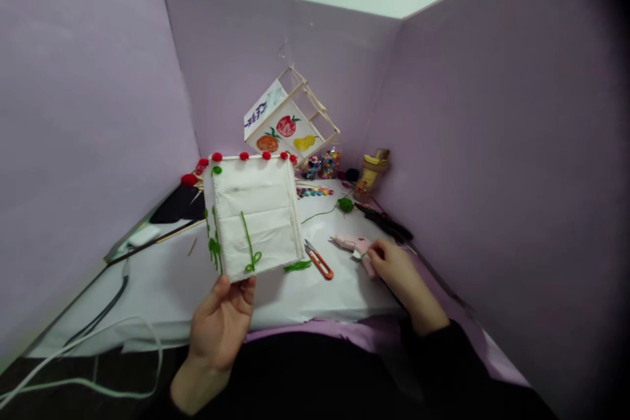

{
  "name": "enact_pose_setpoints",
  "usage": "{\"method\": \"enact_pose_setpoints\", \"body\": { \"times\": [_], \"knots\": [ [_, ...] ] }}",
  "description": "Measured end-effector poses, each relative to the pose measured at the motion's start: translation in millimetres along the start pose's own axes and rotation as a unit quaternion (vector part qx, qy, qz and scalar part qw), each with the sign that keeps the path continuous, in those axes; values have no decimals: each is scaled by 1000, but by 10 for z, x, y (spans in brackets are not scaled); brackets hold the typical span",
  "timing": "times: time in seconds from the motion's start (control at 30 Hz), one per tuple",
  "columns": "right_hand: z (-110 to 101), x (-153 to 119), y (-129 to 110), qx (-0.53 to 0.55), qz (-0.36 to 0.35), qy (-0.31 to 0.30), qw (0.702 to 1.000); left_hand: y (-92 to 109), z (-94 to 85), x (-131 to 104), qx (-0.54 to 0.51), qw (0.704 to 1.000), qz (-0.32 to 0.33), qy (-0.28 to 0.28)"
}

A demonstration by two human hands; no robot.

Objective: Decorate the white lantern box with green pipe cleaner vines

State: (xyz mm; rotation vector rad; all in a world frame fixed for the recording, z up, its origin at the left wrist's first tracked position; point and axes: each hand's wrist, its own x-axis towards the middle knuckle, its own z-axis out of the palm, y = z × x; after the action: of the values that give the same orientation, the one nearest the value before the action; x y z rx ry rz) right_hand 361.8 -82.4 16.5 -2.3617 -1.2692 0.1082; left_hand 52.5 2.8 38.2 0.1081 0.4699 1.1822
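My left hand [224, 321] grips the bottom edge of a white box-shaped lantern [260, 210], fingers wrapped round its lower corner. Red pompoms line the lantern's top edge. Green yarn [250, 243] forms a stem with a loop on its front panel, and more green shapes run down its left side. Over the table at the right, my right hand [394, 269] is closed at the handle of a pink hot glue gun [350, 243] that points left. Between lantern and glue gun lie orange thread snips [319, 260]. Short green yarn strands [298, 266] are by the lantern's lower right corner.
A stick-framed lantern with painted fruit [285, 128] hangs at the back. A green yarn ball [345, 205], a yellow cup [369, 174] and a jar of colourful beads [329, 163] stand behind. White cable [147, 357] loops at lower left; purple partitions [492, 164] enclose the table.
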Motion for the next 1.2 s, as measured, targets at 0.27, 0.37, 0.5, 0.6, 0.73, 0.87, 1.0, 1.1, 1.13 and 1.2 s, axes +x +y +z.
{"method": "enact_pose_setpoints", "body": {
  "times": [0.27,0.37,0.5,0.6,0.73,0.87,1.0,1.1,1.13,1.2],
  "knots": [
    [-10,126,10,31,-42,14,999,35,-24,-4,5,1000,4,-5],
    [31,115,102,7,-49,12,999,23,-18,-1,10,1000,6,-3],
    [164,123,155,-7,-50,18,999,2,-17,-5,11,1000,2,1],
    [179,134,131,8,-66,22,998,-1,-22,-11,6,1000,1,12],
    [78,74,-65,56,-89,61,993,-6,-28,-11,5,1000,8,12],
    [135,14,-493,135,-130,201,961,-3,-41,5,1,1000,9,-1],
    [442,74,-804,83,-213,138,964,22,-67,23,-1,1000,11,-16],
    [596,117,-803,47,-228,66,970,30,-84,28,-4,1000,12,-17],
    [603,122,-775,40,-225,55,972,28,-88,29,-6,1000,12,-17],
    [556,127,-707,30,-209,42,977,21,-97,34,-9,1000,9,-20]
  ]
}}
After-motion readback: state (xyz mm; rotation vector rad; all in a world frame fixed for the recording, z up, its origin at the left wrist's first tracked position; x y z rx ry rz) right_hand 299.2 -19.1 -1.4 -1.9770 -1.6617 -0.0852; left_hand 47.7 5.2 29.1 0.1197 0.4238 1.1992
